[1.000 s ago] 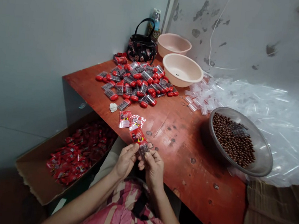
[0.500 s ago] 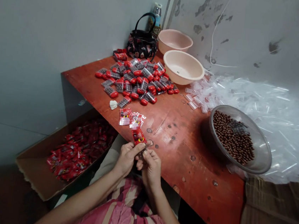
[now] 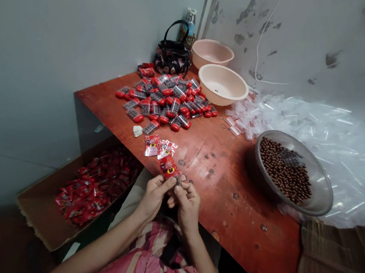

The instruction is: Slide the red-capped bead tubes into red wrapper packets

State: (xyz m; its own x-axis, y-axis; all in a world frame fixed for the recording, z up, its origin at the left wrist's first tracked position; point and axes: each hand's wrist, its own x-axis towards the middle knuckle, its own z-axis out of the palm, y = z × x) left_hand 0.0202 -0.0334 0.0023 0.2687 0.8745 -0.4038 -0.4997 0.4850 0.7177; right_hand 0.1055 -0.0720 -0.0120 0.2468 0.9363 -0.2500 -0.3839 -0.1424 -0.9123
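A box of red packets sits low on the left, beside the worktop. The left hand and right hand are close together, and both grips pinch one red packet over the worktop's edge. Two flat packets lie just past it. Far right is a bowl of brown beads.

red plywood table bears red-capped capsules and plastic basins.

Dim indoor light, soft shadows, wide-angle bending at the frame edges
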